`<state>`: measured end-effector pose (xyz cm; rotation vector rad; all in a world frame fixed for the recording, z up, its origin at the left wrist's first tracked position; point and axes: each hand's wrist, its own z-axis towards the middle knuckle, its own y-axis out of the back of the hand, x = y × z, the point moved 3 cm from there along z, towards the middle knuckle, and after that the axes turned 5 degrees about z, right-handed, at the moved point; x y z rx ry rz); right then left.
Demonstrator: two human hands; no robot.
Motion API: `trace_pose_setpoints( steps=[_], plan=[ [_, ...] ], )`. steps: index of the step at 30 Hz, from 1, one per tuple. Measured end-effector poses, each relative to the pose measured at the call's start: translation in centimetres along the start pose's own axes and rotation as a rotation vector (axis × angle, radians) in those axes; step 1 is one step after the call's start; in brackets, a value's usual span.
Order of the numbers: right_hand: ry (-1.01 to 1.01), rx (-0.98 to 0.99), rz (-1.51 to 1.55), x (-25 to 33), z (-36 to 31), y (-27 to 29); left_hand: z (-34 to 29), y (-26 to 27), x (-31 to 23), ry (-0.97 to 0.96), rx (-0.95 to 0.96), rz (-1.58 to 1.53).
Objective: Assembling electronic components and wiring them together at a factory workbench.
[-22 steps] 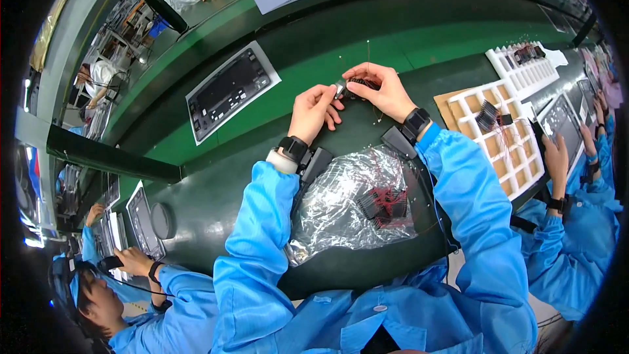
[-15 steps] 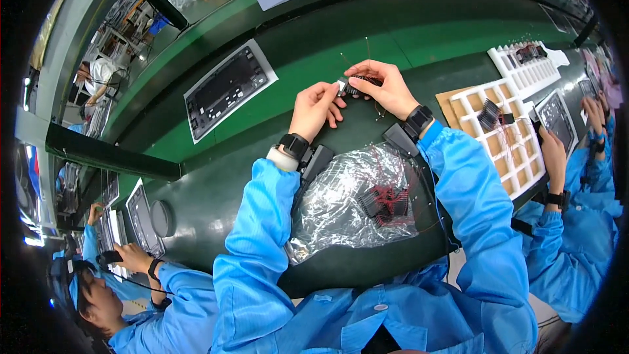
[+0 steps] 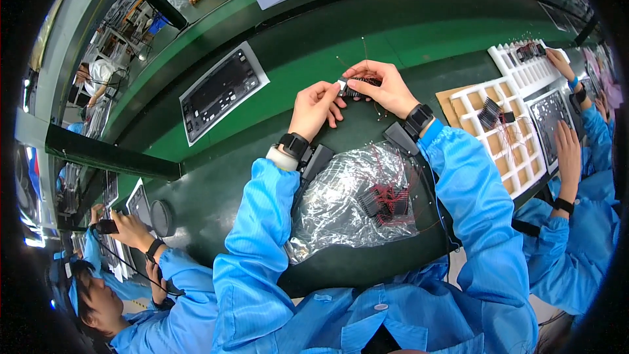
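Observation:
Above the green bench, my two hands meet at a row of small black parts with thin wires (image 3: 359, 88). My right hand (image 3: 388, 90) is closed round the row, thumb on its near side, and thin wires stick out above and below the fingers. At its left end, my left hand (image 3: 313, 109) pinches a small white piece (image 3: 342, 86) between thumb and forefinger. The other left fingers curl below it. Between my forearms lies a clear plastic bag (image 3: 331, 206), with a bunch of black parts with red wires (image 3: 386, 202) on it.
A flat black panel on a white sheet (image 3: 221, 95) lies far left on the green strip. White gridded trays (image 3: 508, 187) stand at right, holding wired black parts (image 3: 490, 115). A round black dish (image 3: 162, 217) sits at left. Co-workers in blue work on both sides.
The black panel has shifted slightly left and nearer. At right, a co-worker's hands have moved, one reaching to the far white tray. My own hands have hardly moved.

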<state>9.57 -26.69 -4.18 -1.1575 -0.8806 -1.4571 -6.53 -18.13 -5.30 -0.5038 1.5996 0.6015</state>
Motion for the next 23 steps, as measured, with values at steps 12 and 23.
trace_pose_setpoints(
  steps=[12, 23],
  plan=[
    [-0.107, 0.045, -0.03, 3.1, 0.1, -0.4, -1.1, 0.0, -3.2, -0.091, 0.017, 0.143],
    [0.216, 0.067, -0.398, 10.7, -0.8, -2.8, -5.1, -0.2, -11.5, -0.348, -0.152, 0.799]
  ],
)
